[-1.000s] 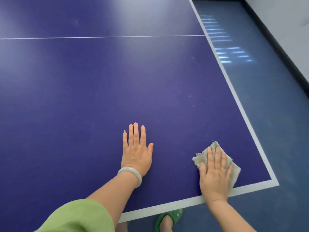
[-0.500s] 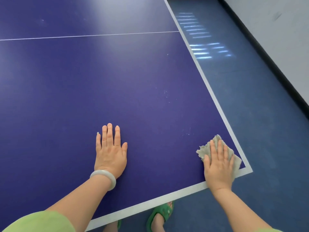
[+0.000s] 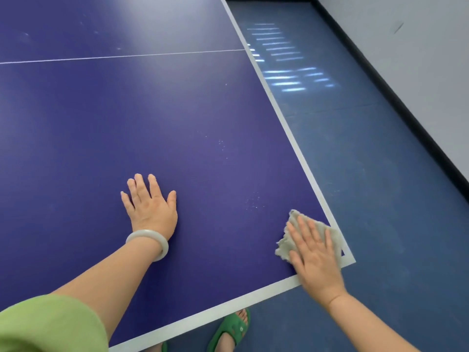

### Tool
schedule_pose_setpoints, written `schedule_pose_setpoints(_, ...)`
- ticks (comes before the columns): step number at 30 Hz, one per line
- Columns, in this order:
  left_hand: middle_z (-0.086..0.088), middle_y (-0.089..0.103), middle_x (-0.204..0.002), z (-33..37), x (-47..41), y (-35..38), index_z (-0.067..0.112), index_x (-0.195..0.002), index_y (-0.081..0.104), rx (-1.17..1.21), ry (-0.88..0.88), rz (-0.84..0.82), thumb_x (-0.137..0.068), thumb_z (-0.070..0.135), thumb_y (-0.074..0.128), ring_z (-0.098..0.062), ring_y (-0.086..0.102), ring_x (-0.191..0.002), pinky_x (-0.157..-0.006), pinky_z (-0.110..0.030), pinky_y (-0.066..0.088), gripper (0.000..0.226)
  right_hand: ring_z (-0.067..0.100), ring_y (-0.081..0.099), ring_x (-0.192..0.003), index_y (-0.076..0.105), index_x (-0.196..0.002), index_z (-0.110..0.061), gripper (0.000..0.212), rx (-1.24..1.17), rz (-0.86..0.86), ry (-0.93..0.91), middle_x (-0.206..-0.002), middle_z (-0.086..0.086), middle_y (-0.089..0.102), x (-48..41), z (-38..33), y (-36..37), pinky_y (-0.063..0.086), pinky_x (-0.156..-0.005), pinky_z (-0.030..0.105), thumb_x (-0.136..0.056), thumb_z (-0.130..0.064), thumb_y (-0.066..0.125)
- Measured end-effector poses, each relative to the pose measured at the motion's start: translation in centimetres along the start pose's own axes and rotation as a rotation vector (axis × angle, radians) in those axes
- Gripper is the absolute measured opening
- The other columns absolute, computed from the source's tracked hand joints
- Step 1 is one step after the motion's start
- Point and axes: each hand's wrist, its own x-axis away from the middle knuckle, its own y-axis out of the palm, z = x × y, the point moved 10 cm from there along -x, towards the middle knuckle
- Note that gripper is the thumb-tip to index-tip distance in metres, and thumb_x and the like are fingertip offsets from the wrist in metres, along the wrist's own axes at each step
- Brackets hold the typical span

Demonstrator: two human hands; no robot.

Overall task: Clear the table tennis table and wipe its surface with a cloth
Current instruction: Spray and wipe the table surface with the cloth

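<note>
The grey cloth [image 3: 294, 219] is pressed flat onto the near right corner of the table tennis table [image 3: 127, 110] by the right hand [image 3: 314, 257]. Its fingers are straight and slightly spread over the fabric, and the heel of the hand lies over the white edge line [image 3: 253, 295]. The left hand [image 3: 149, 207] is laid flat on the blue surface well to the left, fingers straight and close together, nothing held. A pale bangle [image 3: 149, 241] is worn at that wrist.

Only the two hands and the cloth are seen on the playing surface, so the clearing is judged done for the part in view. The wiping is judged under way and far from finished. A scatter of pale specks [image 3: 253, 203] is seen just beyond the cloth, with a fainter scatter further up, and light scuffs [image 3: 26, 34] are seen past the thin white line [image 3: 121, 56]. How much has been wiped cannot be told, and the rest of the table lies out of view. A green sandal [image 3: 231, 329] is seen on the blue floor [image 3: 380, 199] below the near edge.
</note>
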Motion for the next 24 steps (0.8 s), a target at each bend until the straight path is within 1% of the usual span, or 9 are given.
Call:
schedule_pose_setpoints(3, -0.017, -0.002, -0.164, 0.6, 0.3, 0.6, 0.007, -0.156, 0.005, -0.06, -0.06, 0.045, -0.101, 0.049, 0.021, -0.032, -0.008, -0.151, -0.122, -0.051, -0.004, 0.071, 0.018, 0.007, -0.153, 0.019, -0.156, -0.031, 0.056, 0.062, -0.075, 0.0, -0.166, -0.008, 0.004, -3.1, 3.5, -0.2, 0.007, -0.119, 0.053, -0.102, -0.044, 0.015)
schedule_pose_setpoints(5, -0.017, 0.0, -0.164, 0.5, 0.3, 0.6, 0.007, -0.156, 0.006, -0.073, -0.069, 0.071, -0.101, 0.048, 0.019, -0.032, -0.006, -0.151, -0.122, -0.051, -0.004, 0.07, 0.012, -0.003, -0.152, 0.012, -0.156, -0.035, 0.057, 0.071, -0.087, 0.016, -0.165, -0.012, -0.004, -6.2, 4.4, -0.5, 0.004, -0.119, 0.052, -0.1, -0.046, 0.012)
schedule_pose_setpoints(7, -0.017, 0.002, -0.164, 0.4, 0.3, 0.7, 0.006, -0.156, 0.008, -0.079, -0.075, 0.074, -0.102, 0.046, 0.021, -0.032, -0.005, -0.151, -0.122, -0.051, -0.003, 0.069, 0.01, -0.011, -0.15, 0.003, -0.155, -0.037, 0.06, 0.064, -0.072, 0.031, -0.163, -0.014, -0.011, -9.6, 4.5, -1.1, 0.003, -0.12, 0.049, -0.096, -0.05, 0.005)
schedule_pose_setpoints(11, -0.016, 0.005, -0.164, 0.4, 0.2, 0.8, 0.007, -0.156, 0.011, -0.093, -0.082, 0.081, -0.101, 0.045, 0.023, -0.031, -0.003, -0.152, -0.122, -0.05, -0.003, 0.068, 0.01, -0.015, -0.15, -0.008, -0.153, -0.038, 0.067, 0.056, -0.098, 0.042, -0.161, -0.015, -0.02, -14.7, 3.8, -1.7, 0.002, -0.122, 0.047, -0.088, -0.053, -0.011)
schedule_pose_setpoints(13, -0.016, 0.004, -0.164, 0.3, 0.1, 0.6, 0.007, -0.156, 0.011, -0.097, -0.091, 0.082, -0.102, 0.045, 0.023, -0.03, -0.003, -0.152, -0.122, -0.049, -0.003, 0.067, 0.011, -0.012, -0.151, -0.003, -0.156, -0.036, 0.068, 0.043, -0.086, 0.045, -0.162, -0.013, -0.018, -14.7, 3.6, -1.6, 0.004, -0.122, 0.048, -0.09, -0.052, -0.008)
schedule_pose_setpoints(16, -0.016, 0.006, -0.164, 0.4, 0.2, 0.5, 0.007, -0.156, 0.012, -0.1, -0.09, 0.09, -0.101, 0.045, 0.024, -0.03, -0.001, -0.152, -0.122, -0.05, -0.002, 0.068, 0.018, 0.007, -0.153, 0.016, -0.158, -0.026, 0.061, 0.067, 0.016, 0.066, -0.166, -0.005, 0.002, -10.1, 3.5, -1.7, 0.021, -0.116, 0.056, -0.1, -0.043, 0.009)
schedule_pose_setpoints(19, -0.016, 0.007, -0.163, 0.5, 0.1, 0.6, 0.007, -0.156, 0.013, -0.104, -0.088, 0.088, -0.101, 0.045, 0.025, -0.031, 0.0, -0.152, -0.122, -0.05, -0.001, 0.068, 0.025, 0.017, -0.151, 0.026, -0.156, -0.02, 0.059, 0.076, 0.039, 0.058, -0.165, 0.002, 0.014, -3.9, 2.3, -0.7, 0.021, -0.114, 0.064, -0.103, -0.04, 0.008)
schedule_pose_setpoints(21, -0.017, 0.008, -0.163, 0.5, 0.1, 0.5, 0.007, -0.156, 0.014, -0.108, -0.087, 0.095, -0.1, 0.045, 0.025, -0.031, 0.001, -0.151, -0.122, -0.05, -0.001, 0.068, 0.028, 0.021, -0.15, 0.031, -0.154, -0.019, 0.06, 0.092, 0.053, -0.038, -0.164, 0.004, 0.02, -1.3, -0.7, -0.2, 0.02, -0.112, 0.065, -0.104, -0.041, 0.008)
schedule_pose_setpoints(24, -0.017, 0.01, -0.163, 0.5, 0.1, 0.5, 0.006, -0.155, 0.017, -0.103, -0.091, 0.101, -0.1, 0.045, 0.026, -0.031, 0.002, -0.151, -0.122, -0.051, 0.0, 0.069, 0.028, 0.024, -0.148, 0.036, -0.152, -0.022, 0.056, 0.117, 0.049, -0.265, -0.163, 0.004, 0.023, -1.0, -7.0, 0.3, 0.023, -0.108, 0.063, -0.099, -0.041, 0.031)
